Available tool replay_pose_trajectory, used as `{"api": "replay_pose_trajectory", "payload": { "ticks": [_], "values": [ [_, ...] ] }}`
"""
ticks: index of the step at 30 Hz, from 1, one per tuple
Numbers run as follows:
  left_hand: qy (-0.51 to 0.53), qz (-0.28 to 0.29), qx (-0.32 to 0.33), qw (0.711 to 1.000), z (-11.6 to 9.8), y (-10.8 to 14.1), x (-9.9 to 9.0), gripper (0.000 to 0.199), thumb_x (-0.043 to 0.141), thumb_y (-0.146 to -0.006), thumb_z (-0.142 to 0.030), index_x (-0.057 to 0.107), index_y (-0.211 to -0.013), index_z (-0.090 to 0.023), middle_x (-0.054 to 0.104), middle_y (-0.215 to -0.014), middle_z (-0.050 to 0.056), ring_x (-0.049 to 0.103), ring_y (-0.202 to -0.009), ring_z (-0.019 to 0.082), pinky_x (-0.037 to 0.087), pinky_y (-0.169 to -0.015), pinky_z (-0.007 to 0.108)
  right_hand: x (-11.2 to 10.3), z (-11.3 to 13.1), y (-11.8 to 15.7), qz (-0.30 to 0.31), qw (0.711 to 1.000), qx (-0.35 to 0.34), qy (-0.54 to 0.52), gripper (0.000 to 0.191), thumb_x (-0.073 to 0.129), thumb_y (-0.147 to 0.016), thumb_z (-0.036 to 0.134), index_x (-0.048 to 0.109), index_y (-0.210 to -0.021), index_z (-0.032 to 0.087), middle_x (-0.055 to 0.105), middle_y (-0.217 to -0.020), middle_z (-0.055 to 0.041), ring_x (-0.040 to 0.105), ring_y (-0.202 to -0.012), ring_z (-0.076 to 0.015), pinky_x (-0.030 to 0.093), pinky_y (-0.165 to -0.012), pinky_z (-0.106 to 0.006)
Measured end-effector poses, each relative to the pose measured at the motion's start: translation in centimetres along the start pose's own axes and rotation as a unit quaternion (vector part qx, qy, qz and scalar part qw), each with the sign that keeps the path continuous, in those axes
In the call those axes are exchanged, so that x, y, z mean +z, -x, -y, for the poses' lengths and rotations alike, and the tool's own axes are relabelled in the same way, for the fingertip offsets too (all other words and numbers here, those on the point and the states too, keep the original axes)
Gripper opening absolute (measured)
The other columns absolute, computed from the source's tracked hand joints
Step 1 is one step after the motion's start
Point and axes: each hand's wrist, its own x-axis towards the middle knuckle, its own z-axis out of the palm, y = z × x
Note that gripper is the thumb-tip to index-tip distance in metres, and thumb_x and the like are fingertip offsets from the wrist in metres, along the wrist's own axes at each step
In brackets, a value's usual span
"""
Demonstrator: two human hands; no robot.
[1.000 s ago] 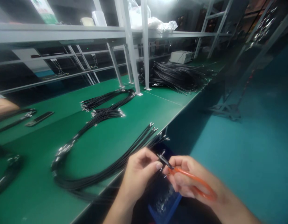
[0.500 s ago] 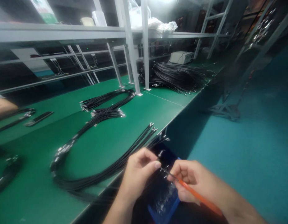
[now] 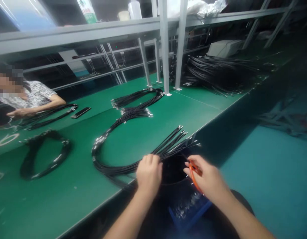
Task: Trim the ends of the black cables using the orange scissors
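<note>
A bundle of black cables (image 3: pixel 123 169) with silvery end fittings curves over the green table to its front edge. At that edge my left hand (image 3: pixel 149 171) curls its fingers over the bundle, back of the hand up; its fingertips are hidden. My right hand (image 3: pixel 205 174) is closed around orange-handled pliers (image 3: pixel 194 176), held right of the cable ends and beyond the table edge. The jaws are too dark to make out. Below both hands lies a blue tray (image 3: pixel 187 222) with many small shiny pieces in it.
Coiled cables (image 3: pixel 47 156) lie at the left, near a dark flat phone-like object (image 3: pixel 81 113). A co-worker (image 3: pixel 31 96) sits at the far left, hands on cables. Shelf posts (image 3: pixel 165 49) stand on the table. A big cable pile (image 3: pixel 218 73) and pale box (image 3: pixel 224 48) are behind.
My left hand has let go of the small piece at the tool's tip and moved onto the cable bundle. My right hand has drawn the pliers upright. The view has swung left, showing the co-worker.
</note>
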Motion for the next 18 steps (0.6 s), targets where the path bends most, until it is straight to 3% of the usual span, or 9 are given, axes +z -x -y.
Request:
{"api": "replay_pose_trajectory", "payload": {
  "ticks": [5,10,13,16,18],
  "values": [
    [-0.062,0.007,-0.002,0.998,3.0,-0.2,-0.4,0.016,0.046,-0.088,-0.016,0.060,-0.084,-0.019,0.062,-0.086,0.009,0.054,-0.084,0.025,0.040,-0.073,0.035,2.1,-2.8,0.0,0.023,0.998,0.012,0.059,0.007,0.064,-0.073,0.034,0.061,-0.076,0.028,0.058,-0.051,0.0048,0.053,-0.043,-0.0178,0.036,-0.046,-0.029],
    [-0.079,0.026,0.045,0.996,3.8,-1.1,-1.0,0.018,0.046,-0.086,-0.017,0.059,-0.073,-0.020,0.062,-0.079,0.007,0.055,-0.080,0.023,0.038,-0.068,0.032,0.4,-3.1,-0.4,0.007,0.999,0.041,0.019,0.021,0.066,-0.072,0.039,0.062,-0.088,0.025,0.069,-0.071,-0.0009,0.065,-0.070,-0.0239,0.047,-0.063,-0.034],
    [-0.071,0.012,0.039,0.997,4.6,-1.6,-2.1,0.018,0.045,-0.087,-0.020,0.058,-0.074,-0.020,0.062,-0.079,0.006,0.056,-0.078,0.021,0.038,-0.067,0.031,-1.3,-2.7,-0.7,-0.024,0.997,0.057,-0.054,0.031,0.071,-0.070,0.039,0.061,-0.094,0.021,0.071,-0.085,-0.0056,0.066,-0.079,-0.0243,0.049,-0.072,-0.036],
    [-0.052,0.008,0.029,0.998,4.3,-2.0,-3.2,0.014,0.046,-0.087,-0.024,0.057,-0.079,-0.022,0.062,-0.081,0.003,0.057,-0.076,0.019,0.038,-0.064,0.028,-2.5,-2.0,-0.7,-0.090,0.983,0.084,-0.134,0.041,0.076,-0.066,0.041,0.059,-0.096,0.019,0.070,-0.082,-0.0054,0.060,-0.058,-0.0171,0.048,-0.055,-0.031],
    [-0.022,0.039,0.043,0.998,3.1,-2.4,-3.5,0.013,0.046,-0.087,-0.025,0.058,-0.081,-0.023,0.063,-0.084,0.001,0.058,-0.079,0.017,0.039,-0.065,0.026,-2.9,-1.3,-0.7,-0.123,0.974,0.100,-0.162,0.045,0.076,-0.065,0.045,0.058,-0.096,0.019,0.067,-0.073,-0.0018,0.051,-0.046,-0.0125,0.041,-0.045,-0.027]
  ]
}}
